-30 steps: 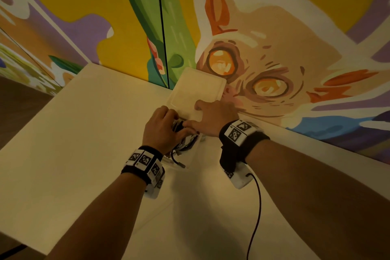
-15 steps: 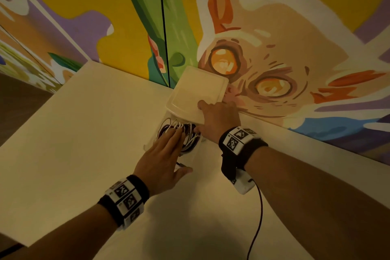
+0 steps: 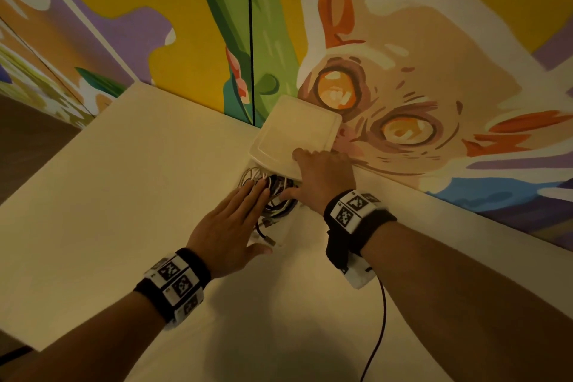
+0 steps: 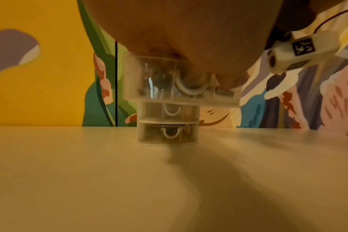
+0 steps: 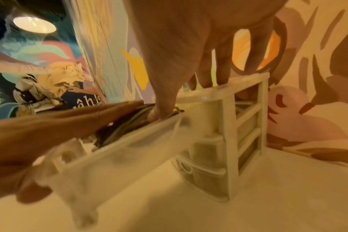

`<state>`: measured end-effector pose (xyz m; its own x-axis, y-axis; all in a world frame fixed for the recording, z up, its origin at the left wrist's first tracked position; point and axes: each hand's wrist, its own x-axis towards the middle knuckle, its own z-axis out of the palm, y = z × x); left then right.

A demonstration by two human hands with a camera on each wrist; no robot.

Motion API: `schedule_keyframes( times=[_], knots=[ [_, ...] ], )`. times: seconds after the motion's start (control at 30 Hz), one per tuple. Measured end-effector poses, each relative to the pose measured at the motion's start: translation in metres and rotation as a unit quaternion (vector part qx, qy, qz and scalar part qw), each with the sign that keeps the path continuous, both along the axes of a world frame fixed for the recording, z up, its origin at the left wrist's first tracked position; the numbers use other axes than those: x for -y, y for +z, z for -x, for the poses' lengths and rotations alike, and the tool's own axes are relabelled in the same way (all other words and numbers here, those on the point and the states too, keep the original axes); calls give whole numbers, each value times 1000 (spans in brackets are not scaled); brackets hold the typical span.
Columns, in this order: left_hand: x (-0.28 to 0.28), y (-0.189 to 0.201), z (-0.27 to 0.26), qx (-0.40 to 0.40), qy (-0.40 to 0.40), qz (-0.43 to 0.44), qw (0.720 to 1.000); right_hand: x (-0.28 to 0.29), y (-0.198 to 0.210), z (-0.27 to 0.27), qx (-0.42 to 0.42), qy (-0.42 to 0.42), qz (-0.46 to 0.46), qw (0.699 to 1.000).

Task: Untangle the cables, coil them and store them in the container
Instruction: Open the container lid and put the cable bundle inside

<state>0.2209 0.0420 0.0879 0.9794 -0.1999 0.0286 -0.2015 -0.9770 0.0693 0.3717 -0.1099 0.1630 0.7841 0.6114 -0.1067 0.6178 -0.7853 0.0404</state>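
A small white drawer unit (image 3: pixel 294 133) stands on the table against the painted wall. Its top drawer (image 4: pixel 181 84) is pulled out toward me and holds a bundle of dark and white cables (image 3: pixel 279 198). My left hand (image 3: pixel 245 208) lies flat over the drawer, and its straight fingers press on the cables (image 5: pixel 117 131). My right hand (image 3: pixel 319 177) rests its fingers on the unit's top (image 5: pixel 246 81). The right thumb reaches down into the drawer (image 5: pixel 129 150) onto the cables. A cable end with a plug (image 3: pixel 268 239) sticks out at the drawer's front.
The two lower drawers (image 4: pixel 169 133) are shut. The cream table (image 3: pixel 124 195) ends at a left edge (image 3: pixel 62 152) and meets the mural wall (image 3: pixel 434 71) just behind the unit. A thin dark lead (image 3: pixel 379 335) hangs from my right wrist camera.
My left hand has uncurled from the cables and drawn back toward me. It now lies flat with straight fingers on them. The right hand stays on the unit.
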Motion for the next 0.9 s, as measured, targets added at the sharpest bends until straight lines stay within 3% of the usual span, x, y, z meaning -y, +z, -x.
schedule_keyframes(
  times=[0.13,0.23,0.4,0.53,0.63,0.73,0.9],
  knots=[
    [4,-5,-16,-13,-1,2,1000,4,-3,-2,7,8,-14,1000],
    [10,-4,-26,-18,7,21,1000,12,3,-7,-33,7,-24,999],
    [24,-8,-11,31,63,42,997,11,3,-5,-37,-11,-26,999],
    [19,-7,-18,51,48,41,997,2,2,-4,-19,-9,-11,1000],
    [12,-5,-22,44,40,43,997,0,5,-4,-27,2,-5,1000],
    [24,-6,-14,16,90,28,995,2,9,-6,-56,-14,-15,998],
    [29,-4,-32,-6,100,56,993,-8,9,-1,-32,-10,-2,999]
  ],
)
